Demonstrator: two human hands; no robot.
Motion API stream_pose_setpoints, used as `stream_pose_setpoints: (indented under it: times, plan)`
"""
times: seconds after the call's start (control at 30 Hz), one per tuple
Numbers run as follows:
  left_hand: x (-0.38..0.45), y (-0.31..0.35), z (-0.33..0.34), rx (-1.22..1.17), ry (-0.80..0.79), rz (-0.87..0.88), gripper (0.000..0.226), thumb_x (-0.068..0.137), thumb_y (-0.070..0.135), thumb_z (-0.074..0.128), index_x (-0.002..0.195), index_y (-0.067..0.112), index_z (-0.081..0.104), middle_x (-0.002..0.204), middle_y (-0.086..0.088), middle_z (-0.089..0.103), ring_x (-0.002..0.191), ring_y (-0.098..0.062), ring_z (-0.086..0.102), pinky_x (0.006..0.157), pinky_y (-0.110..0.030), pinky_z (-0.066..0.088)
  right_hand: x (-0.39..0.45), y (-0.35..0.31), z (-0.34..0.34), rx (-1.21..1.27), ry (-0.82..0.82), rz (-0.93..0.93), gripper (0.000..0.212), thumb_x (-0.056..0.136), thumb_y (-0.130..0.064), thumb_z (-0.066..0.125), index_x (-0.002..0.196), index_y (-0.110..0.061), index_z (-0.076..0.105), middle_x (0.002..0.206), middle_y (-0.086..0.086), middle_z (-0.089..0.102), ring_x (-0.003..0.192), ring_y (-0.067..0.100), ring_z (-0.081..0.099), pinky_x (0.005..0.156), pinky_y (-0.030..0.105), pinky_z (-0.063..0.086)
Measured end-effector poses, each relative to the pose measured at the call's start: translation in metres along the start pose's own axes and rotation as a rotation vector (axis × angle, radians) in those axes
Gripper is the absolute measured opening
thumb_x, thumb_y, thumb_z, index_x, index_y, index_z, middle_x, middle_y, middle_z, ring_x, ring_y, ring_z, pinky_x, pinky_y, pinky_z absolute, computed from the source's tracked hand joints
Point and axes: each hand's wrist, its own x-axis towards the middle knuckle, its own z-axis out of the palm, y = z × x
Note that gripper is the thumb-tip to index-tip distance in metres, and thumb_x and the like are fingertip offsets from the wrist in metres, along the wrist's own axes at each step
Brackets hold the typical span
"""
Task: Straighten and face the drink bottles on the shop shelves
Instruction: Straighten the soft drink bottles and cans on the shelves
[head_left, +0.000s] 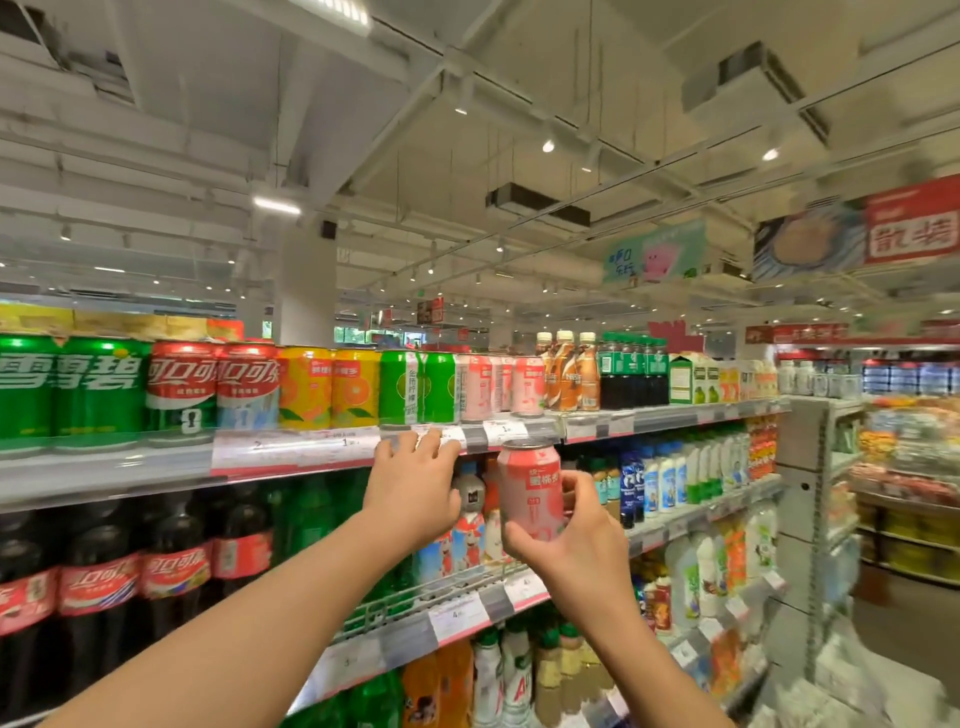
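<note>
**Pink can in my right hand, below the top shelf**

I see my right hand at lower centre of the frame, its grip clamped on a pink can. The thumb presses the can's lower front, the fingers wrap round its right side. The can stands upright with its label facing me, in the air in front of the second shelf's bottles, its top just under the top shelf edge.

My left hand is just left of the can, not touching it. Its fingers are spread apart and reach up to the price tags on the shelf edge; it holds nothing.

On the top shelf, centre of the frame, stands a row of matching pink cans. To their left come green cans, orange cans, red cola cans and, at the left edge, big green cans. To the right of the pink row are brown tea bottles and dark bottles.

Lower left, black cola bottles fill the second shelf.
</note>
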Motion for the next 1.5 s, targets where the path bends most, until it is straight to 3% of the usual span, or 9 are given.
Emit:
stream_pose_setpoints:
  times: [0.17, 0.3, 0.4, 0.53, 0.63, 1.03, 1.23, 1.4, 1.5]
  plan:
    - [0.0, -0.003, 0.023, 0.052, -0.046, -0.054, 0.071, 0.096, 0.05, 0.043, 0.158, 0.024, 0.02, 0.168, -0.008, 0.014, 0.153, -0.033, 0.013, 0.121, -0.057, 0.016, 0.008, 0.019, -0.001, -0.035, 0.018, 0.023, 0.063, 0.068, -0.056, 0.081, 0.116, -0.037, 0.045, 0.095, -0.017, 0.064, 0.084, 0.0, 0.064, 0.071, 0.024, 0.057]
    - [-0.01, -0.015, 0.048, 0.216, -0.066, -0.024, 0.079, 0.098, 0.054, 0.04, 0.162, 0.019, 0.008, 0.17, -0.011, -0.006, 0.156, -0.034, -0.006, 0.123, -0.058, 0.005, 0.032, 0.03, 0.006, 0.024, -0.011, 0.028, 0.063, 0.071, -0.05, 0.084, 0.117, -0.034, 0.045, 0.097, -0.015, 0.063, 0.085, 0.0, 0.064, 0.067, 0.019, 0.053]
    - [-0.007, -0.009, 0.052, 0.154, 0.012, -0.065, 0.078, 0.094, 0.055, 0.042, 0.16, 0.02, 0.02, 0.169, -0.009, 0.009, 0.155, -0.033, 0.007, 0.122, -0.057, 0.01, 0.057, 0.042, 0.018, 0.067, -0.037, 0.02, 0.064, 0.07, -0.05, 0.084, 0.117, -0.034, 0.043, 0.1, -0.013, 0.063, 0.087, -0.001, 0.062, 0.067, 0.017, 0.05]
    - [0.003, 0.006, 0.052, 0.204, 0.061, -0.149, 0.073, 0.088, 0.055, 0.048, 0.15, 0.019, 0.037, 0.16, -0.007, 0.033, 0.145, -0.032, 0.029, 0.115, -0.06, 0.021, 0.084, 0.065, 0.032, 0.101, -0.051, -0.02, 0.064, 0.07, -0.055, 0.082, 0.115, -0.041, 0.039, 0.098, -0.019, 0.06, 0.089, 0.003, 0.063, 0.078, 0.036, 0.062]
    - [0.012, 0.017, 0.057, 0.212, 0.12, -0.254, 0.07, 0.083, 0.05, 0.053, 0.145, 0.02, 0.041, 0.143, -0.006, 0.048, 0.129, -0.031, 0.044, 0.11, -0.065, 0.025, 0.099, 0.086, 0.034, 0.163, -0.076, -0.035, 0.064, 0.069, -0.055, 0.082, 0.115, -0.043, 0.038, 0.099, -0.02, 0.059, 0.091, 0.004, 0.063, 0.079, 0.039, 0.062]
    - [0.026, 0.029, 0.075, 0.338, 0.205, -0.32, 0.075, 0.071, 0.035, 0.07, 0.142, 0.019, 0.049, 0.127, -0.012, 0.052, 0.113, -0.038, 0.048, 0.103, -0.069, 0.031, 0.178, 0.118, 0.045, 0.271, -0.015, -0.097, 0.071, 0.072, -0.051, 0.084, 0.127, -0.033, 0.043, 0.101, -0.02, 0.059, 0.095, 0.01, 0.061, 0.087, 0.036, 0.054]
    - [0.029, 0.029, 0.068, 0.32, 0.195, -0.345, 0.07, 0.074, 0.045, 0.055, 0.14, 0.024, 0.05, 0.125, -0.009, 0.05, 0.112, -0.035, 0.046, 0.103, -0.064, 0.034, 0.246, 0.087, 0.069, 0.241, 0.031, -0.084, 0.068, 0.069, -0.059, 0.079, 0.12, -0.03, 0.045, 0.108, -0.004, 0.07, 0.099, 0.021, 0.067, 0.086, 0.04, 0.056]
    - [0.028, 0.027, 0.063, 0.306, 0.179, -0.335, 0.07, 0.073, 0.047, 0.05, 0.14, 0.028, 0.048, 0.123, -0.005, 0.048, 0.11, -0.032, 0.044, 0.101, -0.06, 0.035, 0.263, 0.079, 0.085, 0.145, 0.003, 0.008, 0.071, 0.071, -0.051, 0.081, 0.124, -0.017, 0.046, 0.11, 0.01, 0.069, 0.103, 0.034, 0.066, 0.09, 0.047, 0.056]
    - [0.028, 0.028, 0.063, 0.305, 0.172, -0.334, 0.07, 0.073, 0.048, 0.05, 0.14, 0.028, 0.047, 0.123, -0.004, 0.047, 0.11, -0.032, 0.044, 0.101, -0.06, 0.035, 0.263, 0.082, 0.091, 0.101, 0.04, -0.014, 0.076, 0.076, -0.05, 0.081, 0.131, -0.011, 0.047, 0.126, 0.011, 0.059, 0.112, 0.034, 0.062, 0.095, 0.043, 0.051]
